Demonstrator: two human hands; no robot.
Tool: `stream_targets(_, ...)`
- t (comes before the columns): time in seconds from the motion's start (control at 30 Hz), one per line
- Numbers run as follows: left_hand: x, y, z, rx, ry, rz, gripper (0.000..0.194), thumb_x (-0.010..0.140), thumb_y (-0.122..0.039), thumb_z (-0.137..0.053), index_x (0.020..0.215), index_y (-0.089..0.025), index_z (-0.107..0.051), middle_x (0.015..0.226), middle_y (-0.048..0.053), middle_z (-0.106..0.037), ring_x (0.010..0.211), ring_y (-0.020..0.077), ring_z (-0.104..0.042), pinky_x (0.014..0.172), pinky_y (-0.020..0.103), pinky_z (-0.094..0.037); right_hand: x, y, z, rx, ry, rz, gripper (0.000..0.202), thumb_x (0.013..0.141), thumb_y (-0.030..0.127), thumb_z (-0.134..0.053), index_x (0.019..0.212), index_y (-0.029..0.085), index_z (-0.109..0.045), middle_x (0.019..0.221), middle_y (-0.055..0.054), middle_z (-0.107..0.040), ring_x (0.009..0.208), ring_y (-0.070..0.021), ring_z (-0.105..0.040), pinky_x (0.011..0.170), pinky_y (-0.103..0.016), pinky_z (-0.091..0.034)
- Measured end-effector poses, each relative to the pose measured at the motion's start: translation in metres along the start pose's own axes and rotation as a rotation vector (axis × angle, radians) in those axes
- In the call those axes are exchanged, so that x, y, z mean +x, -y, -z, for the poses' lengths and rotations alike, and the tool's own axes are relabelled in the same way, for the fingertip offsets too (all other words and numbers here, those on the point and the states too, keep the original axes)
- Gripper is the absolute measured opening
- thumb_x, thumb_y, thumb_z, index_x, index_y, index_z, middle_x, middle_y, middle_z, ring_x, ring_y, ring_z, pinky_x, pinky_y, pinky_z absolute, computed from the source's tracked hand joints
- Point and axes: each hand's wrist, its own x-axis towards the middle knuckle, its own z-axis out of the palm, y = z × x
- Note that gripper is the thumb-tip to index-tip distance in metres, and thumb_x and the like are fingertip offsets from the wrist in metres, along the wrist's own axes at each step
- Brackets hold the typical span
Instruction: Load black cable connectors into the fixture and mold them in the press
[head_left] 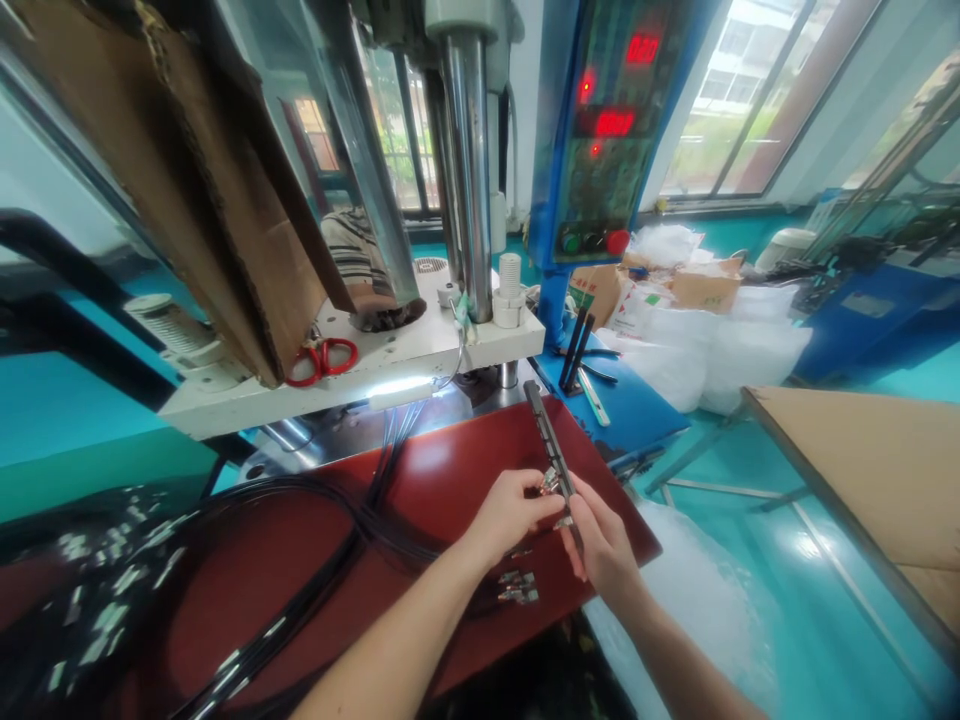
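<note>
My right hand (pixel 602 540) grips the near end of a long dark slotted bar (pixel 547 432), which slants up and away over the red-brown board (pixel 450 470). Close against it, my left hand (pixel 512 512) pinches a small shiny metal connector (pixel 551 481) at the bar's side. Whether the connector is seated in the bar cannot be made out. Below my hands, several more metal connectors (pixel 519 587) lie on the board near its front edge. Black cables (pixel 364 520) run across the board to the left of my left arm.
A press with a white plate (pixel 420 362) and steel columns stands behind the board. Red-handled scissors (pixel 324 360) and cardboard (pixel 225 200) rest on it. Pliers and a knife (pixel 594 398) lie on the blue ledge (pixel 637 410). A tan table (pixel 862 450) stands at right.
</note>
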Motion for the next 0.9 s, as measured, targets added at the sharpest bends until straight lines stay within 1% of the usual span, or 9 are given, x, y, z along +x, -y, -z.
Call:
stream_targets(0.1,0.000,-0.003,0.008,-0.097,-0.007,-0.050,0.020,0.068,-0.033,-0.059,0.067,-0.015,-0.050,0.053,-0.005,-0.043,0.046,0.0046,-0.037,0.043,0.016,-0.028,-0.002,-0.001,0.002,0.074,-0.016,0.003,0.048,0.086,0.043,-0.042,0.124,0.014,-0.043,0.039,0.008,-0.044,0.028,-0.0054,-0.036,0.029,-0.015,-0.027)
stream_targets(0.17,0.001,-0.004,0.011,-0.184,0.001,-0.024,0.021,0.068,-0.033,-0.058,0.072,-0.016,-0.048,0.051,-0.006,-0.041,0.043,0.0047,-0.035,0.039,0.016,-0.025,-0.003,-0.002,0.004,0.106,-0.019,0.014,0.048,0.086,0.043,-0.042,0.124,0.013,-0.042,0.038,0.008,-0.044,0.028,-0.0055,-0.035,0.029,-0.015,-0.026)
stream_targets(0.23,0.001,-0.005,0.013,-0.217,0.030,0.019,0.021,0.066,-0.032,-0.059,0.073,-0.017,-0.046,0.050,-0.007,-0.040,0.041,0.0045,-0.032,0.036,0.016,-0.021,-0.003,-0.003,0.005,0.125,0.005,0.014,0.050,0.086,0.043,-0.042,0.125,0.013,-0.041,0.037,0.008,-0.044,0.027,-0.0058,-0.035,0.029,-0.015,-0.025)
stream_targets(0.4,0.004,-0.007,0.010,-0.129,0.129,0.165,0.016,0.060,-0.026,-0.060,0.066,-0.014,-0.050,0.047,-0.006,-0.039,0.038,0.0033,-0.028,0.033,0.016,-0.014,-0.002,-0.004,0.008,0.111,0.065,0.025,0.051,0.085,0.043,-0.043,0.125,0.012,-0.041,0.036,0.008,-0.043,0.028,-0.0063,-0.036,0.031,-0.016,-0.026)
stream_targets(0.5,0.007,-0.007,0.009,-0.125,0.136,0.222,0.016,0.056,-0.023,-0.061,0.066,-0.014,-0.053,0.045,-0.007,-0.037,0.038,0.0030,-0.027,0.034,0.017,-0.012,-0.003,-0.004,0.008,0.092,0.075,0.015,0.050,0.085,0.043,-0.043,0.125,0.012,-0.042,0.038,0.008,-0.044,0.029,-0.0058,-0.035,0.031,-0.017,-0.026)
stream_targets(0.7,0.013,-0.001,0.013,-0.151,0.170,0.229,0.019,0.052,-0.022,-0.064,0.067,-0.013,-0.056,0.049,-0.005,-0.042,0.038,0.0026,-0.028,0.035,0.017,-0.012,0.000,-0.003,0.010,0.046,0.101,0.002,0.051,0.086,0.044,-0.041,0.126,0.012,-0.041,0.037,0.008,-0.044,0.028,-0.0063,-0.035,0.030,-0.017,-0.024)
stream_targets(0.8,0.014,-0.001,0.014,-0.184,0.185,0.229,0.020,0.052,-0.023,-0.065,0.066,-0.013,-0.056,0.049,-0.004,-0.043,0.038,0.0031,-0.030,0.035,0.018,-0.012,0.002,-0.001,0.011,0.026,0.121,-0.007,0.052,0.085,0.045,-0.041,0.126,0.012,-0.040,0.037,0.008,-0.044,0.027,-0.0065,-0.035,0.029,-0.017,-0.024)
stream_targets(0.9,0.012,-0.004,0.013,-0.193,0.151,0.234,0.018,0.053,-0.024,-0.064,0.063,-0.013,-0.055,0.045,-0.005,-0.040,0.038,0.0036,-0.030,0.036,0.018,-0.011,0.002,0.000,0.009,-0.013,0.115,-0.008,0.055,0.084,0.047,-0.042,0.126,0.011,-0.041,0.037,0.008,-0.043,0.027,-0.0067,-0.034,0.029,-0.017,-0.024)
